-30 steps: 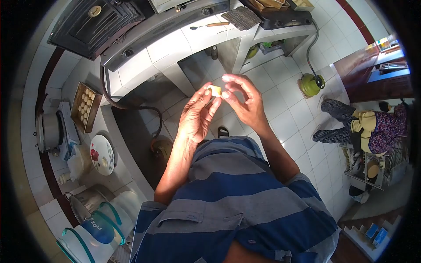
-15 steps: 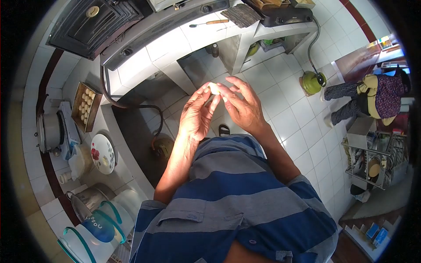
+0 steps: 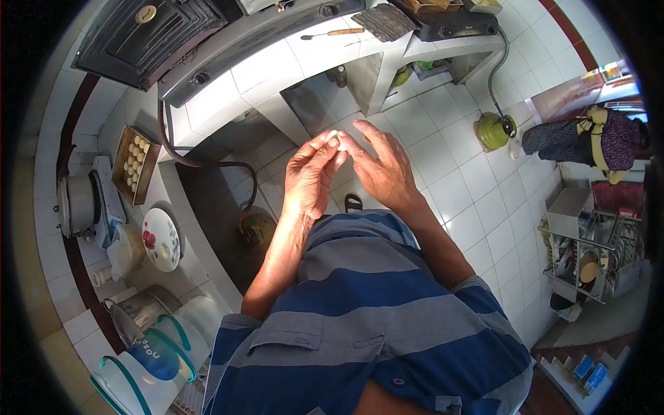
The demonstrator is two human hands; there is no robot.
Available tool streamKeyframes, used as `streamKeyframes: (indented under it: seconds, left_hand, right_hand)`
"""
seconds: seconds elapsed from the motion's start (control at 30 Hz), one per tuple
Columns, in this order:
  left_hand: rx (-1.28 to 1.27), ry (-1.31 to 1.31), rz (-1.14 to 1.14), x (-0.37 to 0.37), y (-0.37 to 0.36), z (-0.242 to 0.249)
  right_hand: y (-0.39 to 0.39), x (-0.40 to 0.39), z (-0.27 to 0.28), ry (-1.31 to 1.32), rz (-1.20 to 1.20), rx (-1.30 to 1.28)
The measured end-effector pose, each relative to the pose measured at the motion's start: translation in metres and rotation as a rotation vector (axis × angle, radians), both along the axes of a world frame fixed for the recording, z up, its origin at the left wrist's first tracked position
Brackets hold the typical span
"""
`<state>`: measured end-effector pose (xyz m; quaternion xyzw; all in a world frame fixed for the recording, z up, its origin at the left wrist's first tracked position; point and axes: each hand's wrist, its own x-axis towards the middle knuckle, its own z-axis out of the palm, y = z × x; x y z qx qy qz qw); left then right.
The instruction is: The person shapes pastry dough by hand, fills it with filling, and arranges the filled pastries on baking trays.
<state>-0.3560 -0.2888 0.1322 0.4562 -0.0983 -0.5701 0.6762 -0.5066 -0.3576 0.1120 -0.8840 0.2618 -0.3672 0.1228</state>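
Note:
Between the fingertips of both hands is a small pale piece, perhaps dough. My left hand pinches it from the left with thumb and fingers. My right hand touches it from the right with thumb and index finger, its other fingers raised and apart. Over at the left, a rectangular tin holds several round pale balls in rows. A floral plate or lid lies on the counter below the tin.
An oven and a tiled counter run along the top. A hose hangs near my left arm. A green gas cylinder, another person and a dish rack are at the right. Clear containers stand at lower left.
My fingers have shifted slightly around the pale piece, and the left fingers are more closed over it. The other person at the right has changed position, with the legs now closer together.

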Motion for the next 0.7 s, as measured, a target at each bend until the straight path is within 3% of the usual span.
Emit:
streamKeyframes:
  seconds: [0.17, 0.47, 0.57, 0.63, 0.7]
  left_hand:
    - [-0.007, 0.024, -0.003, 0.004, -0.004, -0.006]
    - [-0.053, -0.014, -0.013, 0.006, -0.01, -0.012]
    - [-0.086, -0.034, -0.031, 0.006, -0.011, -0.014]
    - [-0.101, -0.047, -0.041, 0.006, -0.01, -0.011]
    - [-0.127, -0.087, -0.051, 0.005, -0.011, -0.006]
  right_hand:
    - [-0.001, 0.002, -0.003, 0.006, -0.005, -0.021]
    - [-0.004, 0.005, -0.003, -0.103, 0.071, 0.157]
    - [-0.006, 0.004, 0.008, -0.234, 0.141, 0.386]
    - [-0.007, 0.004, 0.02, -0.467, 0.16, 0.601]
    - [-0.015, 0.003, 0.019, -0.499, 0.15, 0.657]
